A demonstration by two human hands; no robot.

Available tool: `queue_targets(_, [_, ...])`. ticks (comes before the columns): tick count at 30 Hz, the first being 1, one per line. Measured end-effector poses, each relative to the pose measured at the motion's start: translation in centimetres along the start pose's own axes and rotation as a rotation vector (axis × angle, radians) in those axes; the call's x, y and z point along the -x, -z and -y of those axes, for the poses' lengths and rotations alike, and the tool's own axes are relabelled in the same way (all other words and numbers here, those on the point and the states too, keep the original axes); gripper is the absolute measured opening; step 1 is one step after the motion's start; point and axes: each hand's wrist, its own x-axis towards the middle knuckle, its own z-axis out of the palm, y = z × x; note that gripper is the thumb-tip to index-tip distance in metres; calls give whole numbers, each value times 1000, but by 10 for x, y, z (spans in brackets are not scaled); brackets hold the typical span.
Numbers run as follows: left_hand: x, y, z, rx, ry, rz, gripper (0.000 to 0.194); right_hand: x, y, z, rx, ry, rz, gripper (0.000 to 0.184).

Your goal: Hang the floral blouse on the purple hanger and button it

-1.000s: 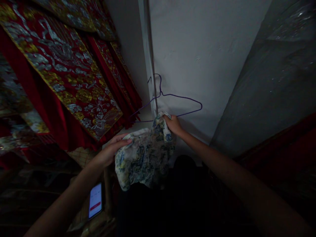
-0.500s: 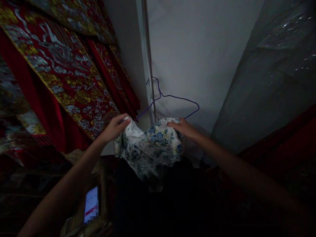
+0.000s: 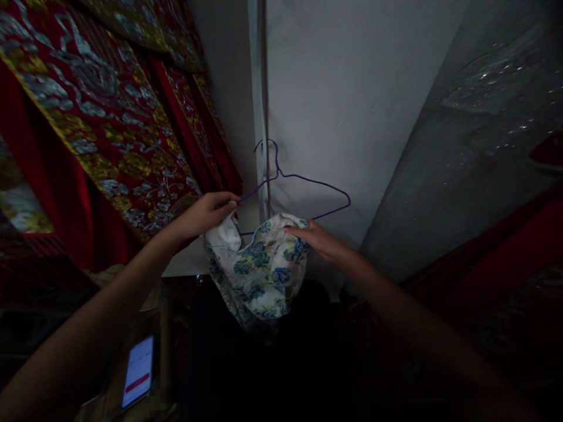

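A white cloth with blue and yellow flowers (image 3: 259, 272) hangs between my two hands. My left hand (image 3: 204, 214) is closed on its upper left edge, right at the left tip of a purple wire hanger (image 3: 303, 179). My right hand (image 3: 314, 239) grips the cloth's upper right edge, just under the hanger's bottom wire. The hanger hangs by its hook on a pale wall (image 3: 352, 99) beside a thin vertical pipe (image 3: 263, 105).
Red hangings with gold and silver embroidery (image 3: 101, 123) cover the left side. A grey glittery sheet (image 3: 479, 135) slopes down on the right. A lit phone (image 3: 138, 370) lies low at the left. Below the cloth everything is dark.
Both hands have lifted the cloth from below the hanger up to it. My left hand rose to the hanger's left tip; the cloth now hangs spread between the hands.
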Motion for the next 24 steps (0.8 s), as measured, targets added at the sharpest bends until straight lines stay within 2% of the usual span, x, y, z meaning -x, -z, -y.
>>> queue_targets(2, [0, 5, 7, -29, -8, 5, 41, 3, 10, 7, 34, 72, -9, 45])
queue_targets(4, [0, 11, 14, -72, -22, -23, 39, 4, 28, 14, 140, 209, -74, 50])
queue_targets(7, [0, 19, 19, -146, -23, -22, 36, 5, 57, 20, 347, 463, -286, 61])
queue_targets(9, [-1, 22, 18, -185, -8, 0, 33, 10, 70, 21, 457, 552, -440, 68])
queue_targets(13, [-5, 23, 20, -139, 47, 0, 30, 35, 70, 16, 484, 523, -578, 76])
queue_targets(16, [-2, 22, 22, 76, 151, -48, 28, 57, 65, 20, 428, 506, -635, 95])
queue_targets(18, [2, 21, 21, 263, 218, -64, 27, 65, 69, 30, 446, 431, -637, 100])
queue_targets(20, [4, 22, 18, 408, 256, -60, 26, 65, 79, 44, 513, 344, -647, 90])
queue_targets(22, [3, 25, 16, 502, 285, -63, 23, 58, 91, 58, 584, 290, -661, 73])
queue_targets(24, [1, 29, 18, 578, 338, -83, 23, 49, 103, 68, 600, 223, -601, 58])
